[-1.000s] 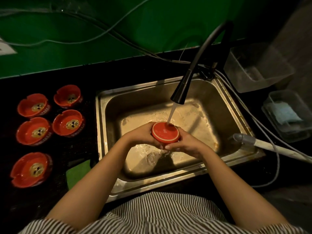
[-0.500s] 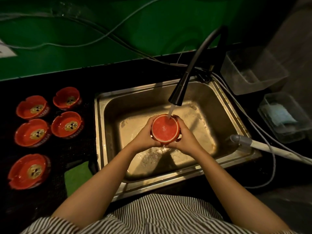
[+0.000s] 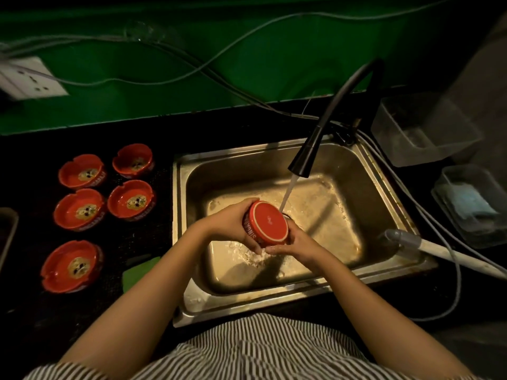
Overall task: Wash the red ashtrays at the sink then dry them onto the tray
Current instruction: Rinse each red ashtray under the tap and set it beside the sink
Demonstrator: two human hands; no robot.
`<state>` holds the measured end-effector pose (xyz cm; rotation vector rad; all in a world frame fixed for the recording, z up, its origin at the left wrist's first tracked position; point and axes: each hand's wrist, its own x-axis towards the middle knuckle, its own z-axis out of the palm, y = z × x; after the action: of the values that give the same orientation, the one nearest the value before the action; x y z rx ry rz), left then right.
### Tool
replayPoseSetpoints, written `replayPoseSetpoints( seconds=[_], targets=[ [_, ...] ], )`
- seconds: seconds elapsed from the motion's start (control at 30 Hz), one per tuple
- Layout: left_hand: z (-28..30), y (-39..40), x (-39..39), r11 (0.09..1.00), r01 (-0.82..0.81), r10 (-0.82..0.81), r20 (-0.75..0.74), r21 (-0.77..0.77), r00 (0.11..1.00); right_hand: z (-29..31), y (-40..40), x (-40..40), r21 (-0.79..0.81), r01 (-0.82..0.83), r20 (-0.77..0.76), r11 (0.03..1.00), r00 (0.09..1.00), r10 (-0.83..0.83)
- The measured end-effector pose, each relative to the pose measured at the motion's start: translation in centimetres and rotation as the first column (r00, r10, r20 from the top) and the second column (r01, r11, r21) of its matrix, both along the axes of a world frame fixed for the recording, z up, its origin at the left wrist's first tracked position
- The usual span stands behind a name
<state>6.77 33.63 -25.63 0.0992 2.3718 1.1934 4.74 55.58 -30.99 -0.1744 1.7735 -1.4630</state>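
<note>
Over the steel sink [image 3: 192,171] I hold one red ashtray [image 3: 267,222] upside down, its flat base tilted towards me. My left hand [image 3: 229,223] grips its left side with the fingers curled round the rim. My right hand [image 3: 296,242] holds its lower right edge. Water runs from the black tap [image 3: 304,154] and falls just past the ashtray's far right edge. Several more red ashtrays [image 3: 131,200] stand upright on the dark counter to the left, each with residue in the middle.
A tray edge [image 3: 8,234] shows at the far left. A green cloth [image 3: 137,272] lies by the sink's front left corner. Two clear plastic boxes [image 3: 419,127] sit at the right, a white hose [image 3: 439,249] crosses the sink's right rim, and cables hang on the green wall.
The ashtray has tipped and shifted left, so the stream that struck its base now falls beside its right edge. My hands have turned with it.
</note>
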Motion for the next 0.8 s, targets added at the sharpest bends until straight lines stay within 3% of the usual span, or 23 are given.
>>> replayPoseSetpoints(
  seconds=[0.13, 0.27, 0.37, 0.53, 0.63, 0.7, 0.8],
  targets=[
    [1.4, -1.8, 1.2, 0.999, -0.038, 0.038, 0.014, -0.003, 0.999, 1.5, -0.9, 0.0, -0.086, -0.076, 0.061, 0.993, 0.995, 0.081],
    [1.3, -2.6, 3.5, 0.974, -0.185, 0.192, -0.047, 0.135, 0.980, 2.8, -2.2, -0.3, -0.155, -0.129, 0.111, 0.979, 0.983, 0.147],
    [0.0, -1.9, 5.8, 0.890, -0.327, 0.359, -0.046, 0.318, 0.932, 3.0, -3.3, 0.0, -0.184, -0.167, 0.161, 0.969, 0.967, 0.198],
    [-1.7, -1.2, 8.4, 0.686, -0.594, 0.658, -0.008, 0.421, 0.753, 2.5, -4.9, 0.3, -0.164, -0.278, 0.228, 0.946, 0.923, 0.311],
    [-2.2, -2.7, 9.5, 0.591, -0.699, 0.759, 0.018, 0.403, 0.651, 2.4, -6.1, 0.3, 0.026, -0.292, 0.189, 0.956, 0.940, 0.282],
    [-2.2, -4.6, 10.1, 0.544, -0.771, 0.821, -0.022, 0.332, 0.570, 2.3, -6.9, 0.5, 0.275, -0.285, -0.002, 0.918, 0.955, 0.297],
    [-2.2, -8.1, 11.0, 0.487, -0.870, 0.868, -0.157, 0.081, 0.471, 1.5, -7.8, 0.7, 0.568, -0.242, -0.260, 0.786, 0.854, 0.451]
  ],
)
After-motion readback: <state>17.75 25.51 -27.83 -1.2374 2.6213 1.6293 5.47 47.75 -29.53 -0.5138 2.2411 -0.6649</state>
